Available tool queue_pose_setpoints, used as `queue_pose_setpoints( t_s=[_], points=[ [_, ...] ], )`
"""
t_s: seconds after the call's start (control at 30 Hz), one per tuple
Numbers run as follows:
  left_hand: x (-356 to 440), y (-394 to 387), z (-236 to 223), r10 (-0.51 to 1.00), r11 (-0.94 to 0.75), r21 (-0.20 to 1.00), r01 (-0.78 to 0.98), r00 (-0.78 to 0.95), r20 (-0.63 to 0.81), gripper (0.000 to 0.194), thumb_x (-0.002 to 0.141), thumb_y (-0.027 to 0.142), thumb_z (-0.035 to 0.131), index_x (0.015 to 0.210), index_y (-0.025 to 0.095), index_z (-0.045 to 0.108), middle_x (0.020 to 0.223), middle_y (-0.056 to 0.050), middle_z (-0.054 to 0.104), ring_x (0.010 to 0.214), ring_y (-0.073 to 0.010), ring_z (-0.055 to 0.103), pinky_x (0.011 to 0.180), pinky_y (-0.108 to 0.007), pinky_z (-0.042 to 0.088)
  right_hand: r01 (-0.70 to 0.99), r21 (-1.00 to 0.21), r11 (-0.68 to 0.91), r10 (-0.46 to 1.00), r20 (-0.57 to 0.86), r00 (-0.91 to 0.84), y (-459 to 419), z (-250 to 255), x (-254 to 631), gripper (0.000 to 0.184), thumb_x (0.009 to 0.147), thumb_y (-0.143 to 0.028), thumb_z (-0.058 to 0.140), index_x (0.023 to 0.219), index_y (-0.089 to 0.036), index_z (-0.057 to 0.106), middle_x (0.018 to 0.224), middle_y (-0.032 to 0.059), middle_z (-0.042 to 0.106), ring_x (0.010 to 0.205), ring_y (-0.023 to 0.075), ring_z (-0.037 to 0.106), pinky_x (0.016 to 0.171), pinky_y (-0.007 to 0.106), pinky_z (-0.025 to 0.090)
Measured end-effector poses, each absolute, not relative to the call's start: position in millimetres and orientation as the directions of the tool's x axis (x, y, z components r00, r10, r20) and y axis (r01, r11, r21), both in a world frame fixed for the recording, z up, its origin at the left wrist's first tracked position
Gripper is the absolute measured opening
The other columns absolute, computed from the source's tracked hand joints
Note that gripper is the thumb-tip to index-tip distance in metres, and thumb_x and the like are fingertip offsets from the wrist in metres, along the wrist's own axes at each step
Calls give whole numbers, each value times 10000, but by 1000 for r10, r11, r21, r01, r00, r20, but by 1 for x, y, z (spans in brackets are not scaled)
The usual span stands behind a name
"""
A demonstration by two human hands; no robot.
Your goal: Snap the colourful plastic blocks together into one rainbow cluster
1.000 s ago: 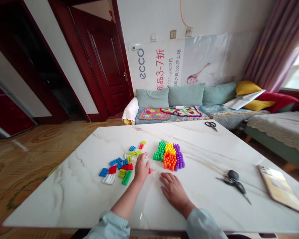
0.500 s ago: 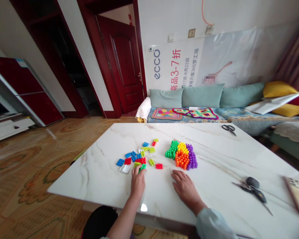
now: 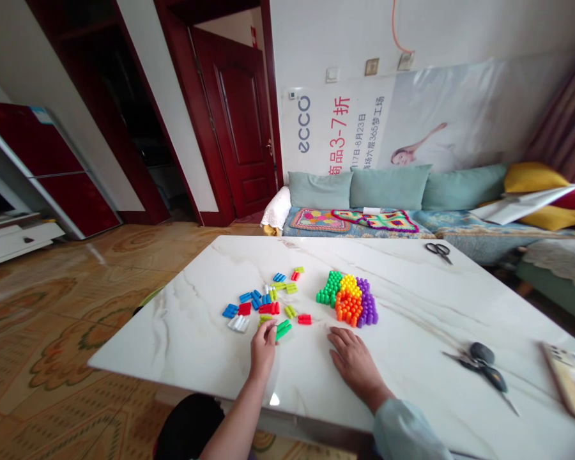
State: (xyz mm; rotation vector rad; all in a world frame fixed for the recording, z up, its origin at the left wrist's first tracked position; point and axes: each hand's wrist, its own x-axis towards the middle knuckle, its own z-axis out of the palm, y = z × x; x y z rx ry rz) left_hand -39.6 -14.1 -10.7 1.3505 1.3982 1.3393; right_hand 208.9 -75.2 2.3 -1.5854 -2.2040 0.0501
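Loose plastic peg pieces (image 3: 263,300) in blue, red, yellow, green and white lie scattered on the white marble table (image 3: 412,306). A joined cluster of green, yellow, orange and purple pegs (image 3: 349,299) sits to their right. My left hand (image 3: 263,346) rests by the near edge of the loose pile, fingers curled at a green piece (image 3: 283,329), touching it. My right hand (image 3: 354,361) lies flat on the table, fingers spread, just below the cluster and holding nothing.
Black scissors (image 3: 483,367) lie at the right, a second pair (image 3: 438,250) at the far edge, and a flat booklet (image 3: 572,380) at the right corner. A sofa (image 3: 388,204) with cushions stands behind the table. The table's near edge is close to my arms.
My left hand drew back from the middle of the pile to its near edge and now touches a green piece, which has shifted right. The view swung left. My right hand stayed flat.
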Motion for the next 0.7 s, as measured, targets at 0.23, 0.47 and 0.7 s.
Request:
queue_pose_setpoints(
  t_s=[0.23,0.47,0.7],
  points=[
    [21,-36,-12,966,-167,984,61,208,152,263,734,197,613,991,155,652,985,-79,690,920,-207,654,821,-326,534,870,-300,392,876,412,-252,-77,-5,211,530,916,-422,482,1348,-122,415,1270,176,537,1161,274,507,965,426,430],
    [35,-45,-11,895,-436,877,201,203,398,236,758,88,519,911,191,666,932,-47,655,906,-185,623,813,-309,515,826,-378,419,875,410,-256,-77,-8,211,115,914,-171,458,1009,-163,521,889,75,587,842,210,550,770,359,481],
    [31,-45,-14,855,-471,799,373,-32,518,250,820,86,443,944,188,634,935,-69,629,893,-194,614,811,-336,523,810,-432,397,873,450,-188,-76,-9,212,92,931,-204,439,985,-187,511,871,59,587,818,193,554,753,333,476]
  ],
)
